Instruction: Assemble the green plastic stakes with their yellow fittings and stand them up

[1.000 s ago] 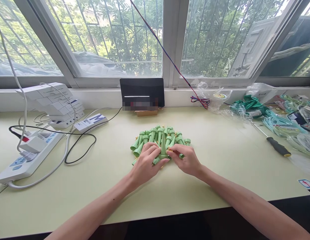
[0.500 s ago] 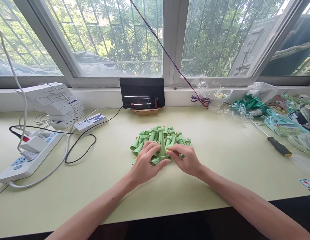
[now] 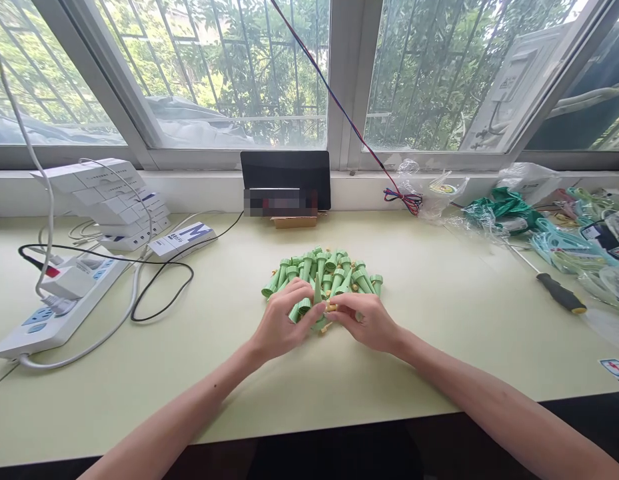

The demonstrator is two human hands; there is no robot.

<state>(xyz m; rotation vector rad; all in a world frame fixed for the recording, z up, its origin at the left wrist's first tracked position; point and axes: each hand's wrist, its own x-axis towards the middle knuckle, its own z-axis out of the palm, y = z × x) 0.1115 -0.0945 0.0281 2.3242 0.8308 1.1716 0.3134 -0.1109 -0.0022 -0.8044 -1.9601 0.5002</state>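
Observation:
A pile of green plastic watering spikes, with small yellow pieces among them, lies on the table in front of me. My left hand is closed at the near side of the pile, its thumb and fingers round one green spike whose narrow end points up. The thumb hides much of that spike's lower part. Just right of it, my right hand pinches a small yellow piece between thumb and fingertips, close to the left thumb tip.
A power strip with cables and stacked white boxes are on the left. A dark tablet leans at the back. To the right lie a screwdriver and plastic-bagged green items. The table's front edge runs below my arms.
The green spike in my left hand sits lower and is more covered by the thumb. My right hand's yellow piece now shows more plainly. The view has shifted slightly.

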